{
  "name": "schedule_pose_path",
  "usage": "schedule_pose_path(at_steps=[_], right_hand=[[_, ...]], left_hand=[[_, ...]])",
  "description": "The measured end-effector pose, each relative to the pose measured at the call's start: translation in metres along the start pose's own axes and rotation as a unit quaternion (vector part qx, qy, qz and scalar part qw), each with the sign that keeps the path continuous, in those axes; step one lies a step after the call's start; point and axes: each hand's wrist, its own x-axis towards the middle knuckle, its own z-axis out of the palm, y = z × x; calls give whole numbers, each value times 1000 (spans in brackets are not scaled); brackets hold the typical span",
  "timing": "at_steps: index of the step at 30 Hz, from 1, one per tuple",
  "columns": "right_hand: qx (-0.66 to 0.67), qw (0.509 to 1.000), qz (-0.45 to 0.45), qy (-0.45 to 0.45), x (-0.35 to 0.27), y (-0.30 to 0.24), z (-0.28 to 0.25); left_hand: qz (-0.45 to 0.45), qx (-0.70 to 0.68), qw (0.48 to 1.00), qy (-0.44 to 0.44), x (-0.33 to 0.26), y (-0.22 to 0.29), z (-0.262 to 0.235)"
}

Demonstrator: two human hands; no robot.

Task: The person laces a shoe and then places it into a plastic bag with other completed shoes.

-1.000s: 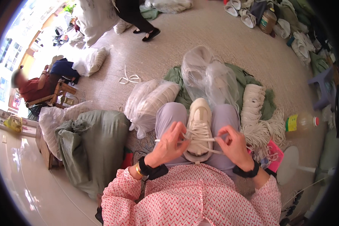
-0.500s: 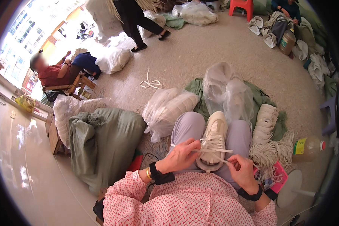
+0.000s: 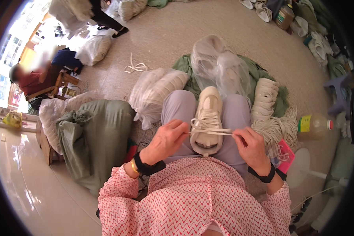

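Knees [image 3: 179, 105] crowd both edges of the shoe [image 3: 208, 111].

Right hand [image 3: 251, 147] pinches; left hand [image 3: 166, 139] apparently pinches too.

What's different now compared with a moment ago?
The left hand has eased left, off the edge of the shoe; the right hand has drawn outward and toward the toe. The walking person in the background has moved left. Both hands still pinch the shoelace, and the shoe stays between the knees.
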Motion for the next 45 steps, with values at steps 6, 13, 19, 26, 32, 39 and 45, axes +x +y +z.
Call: schedule_pose_path(at_steps=[6, 13, 19, 26, 32, 39, 45], right_hand=[[-5, 999, 42, 18, -20, 15, -6], [-34, 998, 49, 28, -38, 30, -22], [-22, 994, 109, 8, -41, 37, -24], [-31, 994, 100, -12, -39, 48, -26], [21, 984, 177, -2, -44, 66, -32], [30, 980, 194, -5, -50, 78, -31], [4, 979, 206, -14, -58, 97, -34]], left_hand=[[-25, 32, 999, -7, -14, -7, -5], [-33, 70, 997, 20, -25, -17, -14], [-44, 96, 994, 25, -38, -25, -29], [-61, 106, 992, 33, -50, -40, -42], [-99, 110, 988, 49, -64, -49, -64], [-127, 123, 984, 32, -78, -58, -73], [-120, 126, 984, 40, -79, -60, -71]])
